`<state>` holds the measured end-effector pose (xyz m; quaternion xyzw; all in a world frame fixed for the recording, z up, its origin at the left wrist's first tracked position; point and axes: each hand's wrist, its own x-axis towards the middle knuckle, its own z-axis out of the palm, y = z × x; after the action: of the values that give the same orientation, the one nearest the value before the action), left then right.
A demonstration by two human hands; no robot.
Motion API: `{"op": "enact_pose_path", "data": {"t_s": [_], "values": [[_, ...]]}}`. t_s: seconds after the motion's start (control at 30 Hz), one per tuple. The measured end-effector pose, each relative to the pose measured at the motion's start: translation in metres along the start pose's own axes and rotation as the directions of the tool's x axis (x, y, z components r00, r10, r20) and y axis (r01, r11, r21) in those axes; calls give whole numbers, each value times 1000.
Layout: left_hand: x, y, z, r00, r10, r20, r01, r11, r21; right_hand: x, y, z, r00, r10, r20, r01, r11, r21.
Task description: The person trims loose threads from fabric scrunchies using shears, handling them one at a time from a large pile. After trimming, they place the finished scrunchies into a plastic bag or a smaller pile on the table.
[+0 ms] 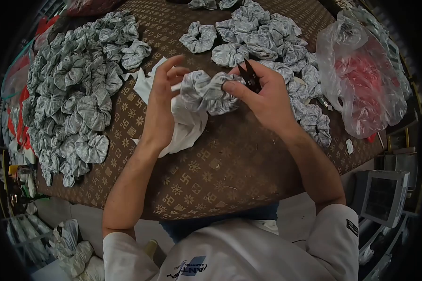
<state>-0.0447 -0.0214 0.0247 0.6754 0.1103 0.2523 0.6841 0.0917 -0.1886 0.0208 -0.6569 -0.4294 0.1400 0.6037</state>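
A grey-white patterned scrunchie [204, 91] is held up over the middle of the table. My right hand [267, 93] pinches its right side between thumb and fingers. Black thread snips [250, 77] are tucked in that same hand, blades pointing up and away. My left hand [163, 89] is at the scrunchie's left side with its fingers apart; whether the fingertips touch the fabric cannot be made out. Below and behind the scrunchie lies a crumpled white cloth [187, 126] on the brown patterned tabletop [197, 182].
A large heap of similar scrunchies [75, 93] covers the table's left side. Another pile [262, 35] spreads from the back down the right. A clear plastic bag with red inside [363, 79] stands at the right edge. Thread scraps dot the tabletop.
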Motion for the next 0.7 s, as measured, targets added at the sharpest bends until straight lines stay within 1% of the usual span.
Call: {"op": "enact_pose_path", "data": {"t_s": [0.03,0.07,0.1,0.13,0.17,0.2,0.23,0.3,0.33,0.37,0.43,0.47,0.5,0.53,0.57,0.6,0.63,0.67,0.7], "values": [[4,0,1,903,415,111,-430,882,195,1,-5,-3,999,46,-20,-47,998,-35],[-7,3,2,925,346,157,-373,907,194,1,-9,-4,999,49,-24,-50,998,-35],[-10,2,3,926,343,160,-370,909,193,0,-13,-4,997,76,14,-76,997,21],[-14,0,3,966,241,91,-257,934,249,-1,-13,-3,993,102,58,-106,991,77],[-16,-2,2,990,138,14,-136,945,297,-2,-10,-3,992,107,63,-112,990,80],[-14,5,3,985,142,-100,-117,969,218,-1,-7,-3,993,106,51,-109,992,58],[-11,7,-1,985,143,-100,-118,968,222,1,-4,-3,994,100,34,-101,994,35],[-6,10,-14,969,177,-172,-146,972,183,2,-3,-4,993,111,41,-113,992,59],[-6,14,-16,970,177,-166,-131,957,257,2,-3,-4,991,126,47,-129,988,79],[-5,13,-20,969,184,-163,-138,956,259,1,-4,-4,992,119,44,-122,989,78],[2,7,-30,919,295,-260,-225,937,266,3,-4,-6,969,234,85,-244,961,134],[14,4,-58,862,379,-337,-306,919,249,8,4,-13,986,160,50,-164,984,74],[20,21,-72,787,310,-533,-333,941,55,13,9,-20,989,140,45,-142,988,65],[24,39,-92,698,190,-691,-383,914,-135,17,12,-26,996,72,-62,-77,994,-84],[21,11,-194,873,434,-225,-486,729,-482,20,10,-32,987,-12,-160,-26,972,-232],[21,30,-166,785,305,-540,-569,701,-430,23,3,-39,988,27,-149,-74,945,-319],[21,51,-137,596,142,-790,-637,683,-358,24,2,-42,989,0,-151,-49,944,-327],[25,40,-148,638,54,-768,-599,662,-451,26,14,-42,984,-126,-123,58,891,-451],[31,27,-144,671,-58,-740,-500,701,-508,32,35,-40,962,-259,-82,169,806,-567]]}}
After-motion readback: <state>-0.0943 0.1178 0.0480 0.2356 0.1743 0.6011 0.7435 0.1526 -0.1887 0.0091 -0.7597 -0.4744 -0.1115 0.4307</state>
